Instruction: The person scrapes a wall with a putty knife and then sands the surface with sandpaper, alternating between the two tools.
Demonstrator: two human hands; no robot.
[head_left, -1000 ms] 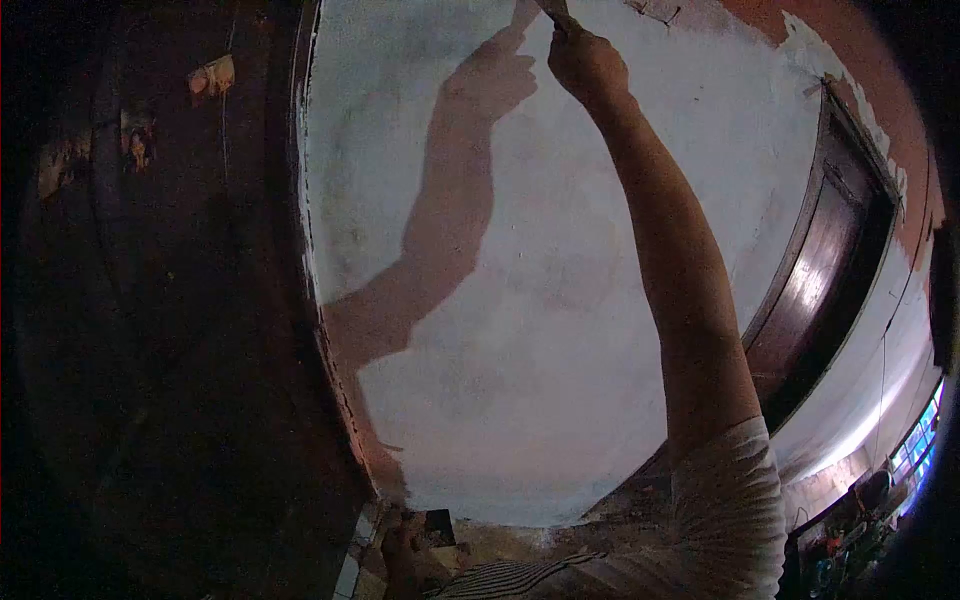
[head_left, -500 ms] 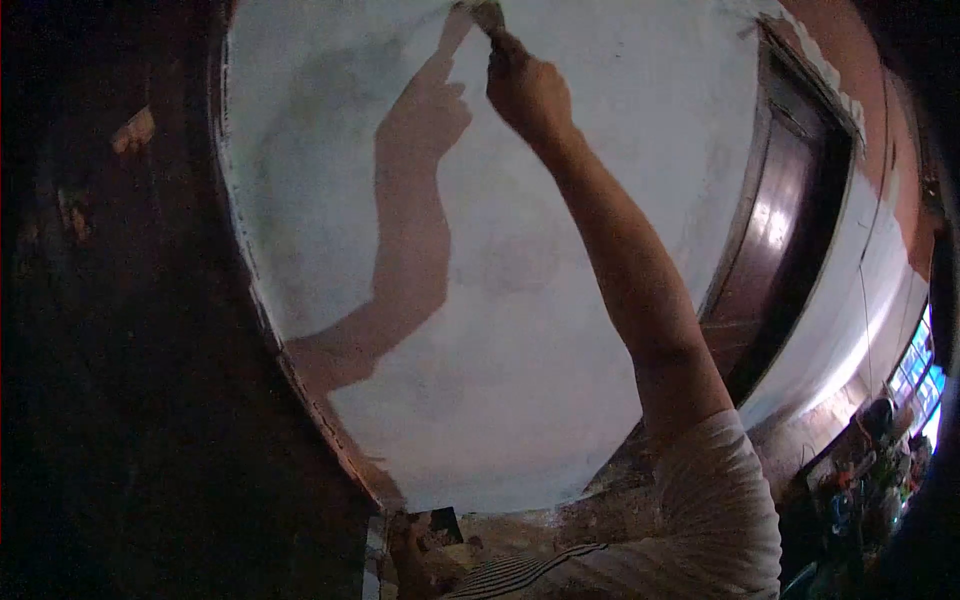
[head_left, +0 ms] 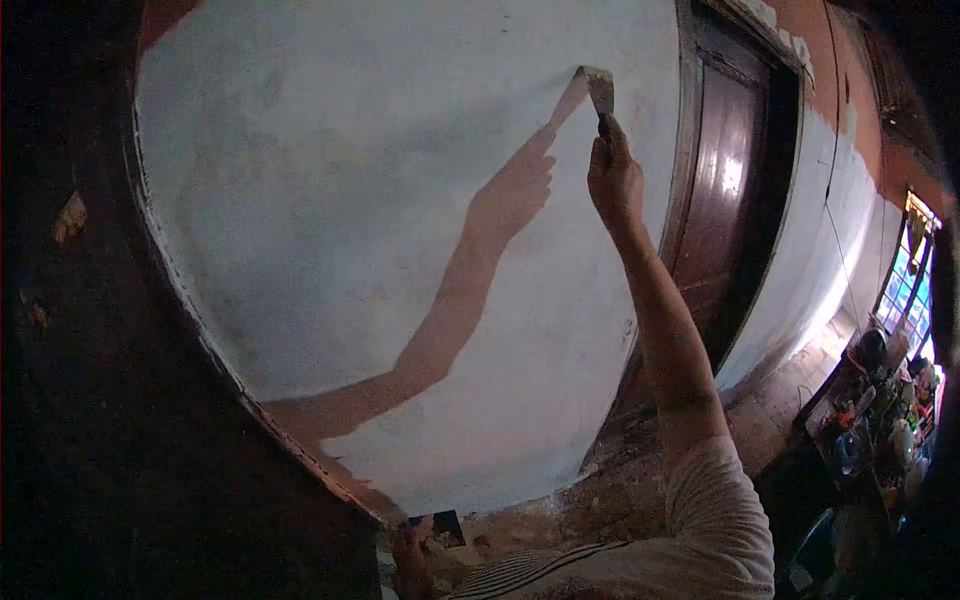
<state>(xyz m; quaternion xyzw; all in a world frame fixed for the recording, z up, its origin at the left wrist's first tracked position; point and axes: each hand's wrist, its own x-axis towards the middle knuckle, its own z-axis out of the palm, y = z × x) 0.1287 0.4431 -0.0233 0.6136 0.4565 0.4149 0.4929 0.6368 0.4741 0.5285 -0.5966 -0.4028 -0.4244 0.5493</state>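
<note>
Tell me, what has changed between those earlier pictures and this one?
The right hand has moved the flat-bladed, dark-handled scraper rightward and lower across the whitish wall, closer to the dark brown wooden door. The view has turned too, bringing more of the bright barred window in. Nothing was visibly let go: the scraper is still gripped, and the left hand remains low beside the dark square piece.

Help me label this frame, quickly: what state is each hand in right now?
Left hand: low and dim, at a dark flat piece; whether it grips cannot be told.
Right hand: closed on the handle of a flat-bladed tool.
</note>
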